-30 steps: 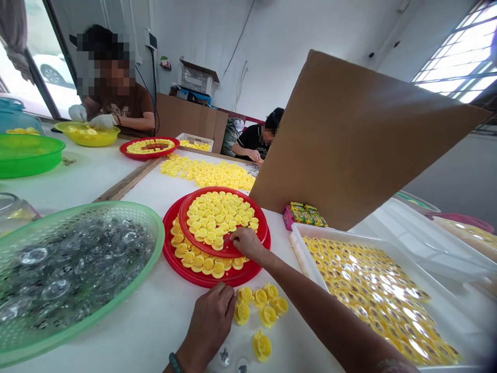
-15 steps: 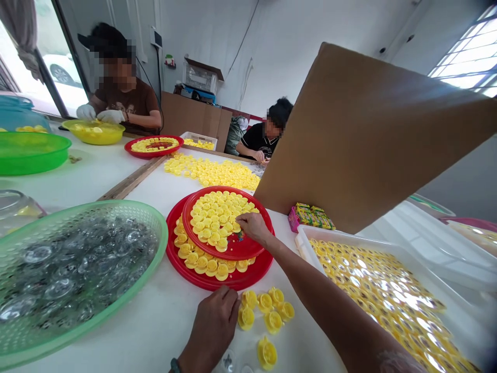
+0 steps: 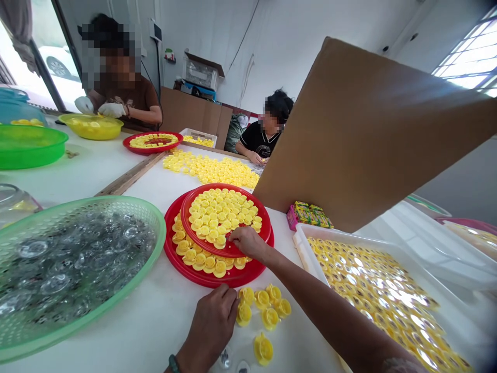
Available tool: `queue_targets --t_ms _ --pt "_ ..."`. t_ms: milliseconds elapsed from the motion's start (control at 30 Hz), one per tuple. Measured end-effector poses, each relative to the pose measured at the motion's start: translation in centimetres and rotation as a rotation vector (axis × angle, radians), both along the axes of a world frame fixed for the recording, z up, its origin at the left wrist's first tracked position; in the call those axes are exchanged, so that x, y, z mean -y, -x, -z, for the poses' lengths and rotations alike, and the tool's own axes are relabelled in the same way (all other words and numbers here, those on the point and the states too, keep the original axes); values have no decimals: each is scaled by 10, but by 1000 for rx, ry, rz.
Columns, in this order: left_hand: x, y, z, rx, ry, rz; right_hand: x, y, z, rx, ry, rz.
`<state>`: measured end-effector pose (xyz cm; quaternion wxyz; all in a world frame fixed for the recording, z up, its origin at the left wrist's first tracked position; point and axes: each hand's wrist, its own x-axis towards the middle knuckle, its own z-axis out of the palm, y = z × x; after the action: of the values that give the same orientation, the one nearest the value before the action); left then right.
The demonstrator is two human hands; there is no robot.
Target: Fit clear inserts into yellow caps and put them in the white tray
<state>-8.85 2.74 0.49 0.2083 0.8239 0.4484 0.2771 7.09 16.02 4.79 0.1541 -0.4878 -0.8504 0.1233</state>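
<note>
My right hand (image 3: 249,242) reaches over the upper red plate (image 3: 265,228), its fingertips pinched at the front of the small yellow cup-shaped plastic pieces (image 3: 217,207) spread there. Whatever lies between those fingertips is hidden. Under that plate sits a larger red tray (image 3: 173,267) with more yellow pieces. My left hand (image 3: 215,317) rests curled on the white table, fingers closed and their contents hidden. Beside it stand several loose yellow pieces (image 3: 269,318), and one more (image 3: 263,349) lies nearer to me. Small clear domes (image 3: 225,357) are next to my left wrist.
A green basket (image 3: 161,228) of clear plastic domes stands left. At right are a white tray (image 3: 301,248) of finished-looking yellow pieces, a leaning cardboard sheet (image 3: 349,134) and small green-yellow packets (image 3: 310,215). Two people (image 3: 134,101) work across the table.
My right hand has moved slightly toward me and left, to the plate's front part. My left hand stays in place, still curled.
</note>
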Motion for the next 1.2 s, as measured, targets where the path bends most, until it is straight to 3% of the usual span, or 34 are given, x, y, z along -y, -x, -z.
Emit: queue_targets --t_ms 133,300,467,633,833,1000,1200 --pt "0 -1 4 16 -12 -1 -5 -3 -1 -61 -60 64" --pt "0 -1 4 14 -14 1 -38 -4 -11 -141 -168 218" --pt "1 0 4 0 1 2 -62 -3 -18 -147 -154 228" --pt "4 -1 2 -19 22 16 -37 -5 -25 -160 -140 209" --pt "4 -3 -1 -23 26 24 2 -6 -13 -112 55 -55" --pt "1 -2 3 -3 -23 21 8 -1 2 -139 110 -34" --pt "-2 0 7 11 -74 49 4 0 7 -151 153 36"
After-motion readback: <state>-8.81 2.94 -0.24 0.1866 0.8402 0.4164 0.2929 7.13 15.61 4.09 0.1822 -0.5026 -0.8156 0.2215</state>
